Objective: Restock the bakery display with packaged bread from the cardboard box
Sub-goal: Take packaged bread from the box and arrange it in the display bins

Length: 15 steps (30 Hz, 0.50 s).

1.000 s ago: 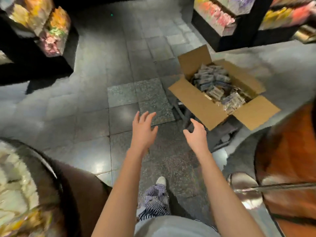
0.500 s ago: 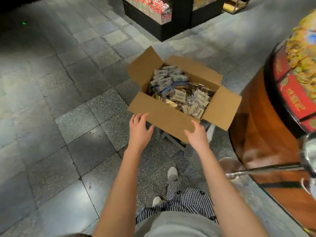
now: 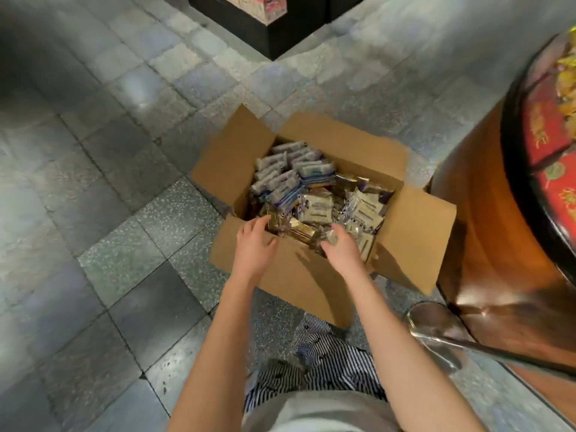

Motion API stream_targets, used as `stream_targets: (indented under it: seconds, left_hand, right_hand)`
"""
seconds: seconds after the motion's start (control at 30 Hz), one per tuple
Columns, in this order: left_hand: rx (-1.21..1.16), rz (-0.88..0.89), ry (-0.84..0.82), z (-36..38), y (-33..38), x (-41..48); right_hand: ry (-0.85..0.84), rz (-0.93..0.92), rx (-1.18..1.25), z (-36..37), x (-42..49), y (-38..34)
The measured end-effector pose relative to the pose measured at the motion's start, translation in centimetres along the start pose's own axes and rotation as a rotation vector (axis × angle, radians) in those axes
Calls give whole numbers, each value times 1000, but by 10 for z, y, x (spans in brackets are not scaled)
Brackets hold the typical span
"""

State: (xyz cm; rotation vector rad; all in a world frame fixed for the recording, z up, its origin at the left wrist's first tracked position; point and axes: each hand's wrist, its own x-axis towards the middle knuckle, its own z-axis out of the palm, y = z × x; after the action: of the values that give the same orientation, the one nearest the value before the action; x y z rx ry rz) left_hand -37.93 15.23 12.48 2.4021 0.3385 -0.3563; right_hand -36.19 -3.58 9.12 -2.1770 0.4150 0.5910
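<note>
The packaged bread [image 3: 314,210] is piled loosely inside the cardboard box [image 3: 296,275]. At its near wall the left grip [image 3: 254,247] is spread; whether the right grip [image 3: 341,254] pinches a packet cannot be told. Glossy packets may be dropped if too many are scooped.

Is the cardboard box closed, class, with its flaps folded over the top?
No, the cardboard box has its flaps spread open, and the packaged bread inside is in plain view.
</note>
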Motion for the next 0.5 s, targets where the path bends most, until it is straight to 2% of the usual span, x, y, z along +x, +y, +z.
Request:
stream_targets:
  seconds: [0.23, 0.37, 0.5]
  left_hand:
    - [-74, -65, -131, 18, 8, 64]
    - [-145, -170, -196, 28, 2, 101]
    - [-218, -213, -243, 40, -11, 143]
  right_hand:
    - [-34, 127, -14, -4, 65, 6]
    - [-48, 205, -37, 1, 96, 18]
    - [-32, 229, -39, 9, 127, 22]
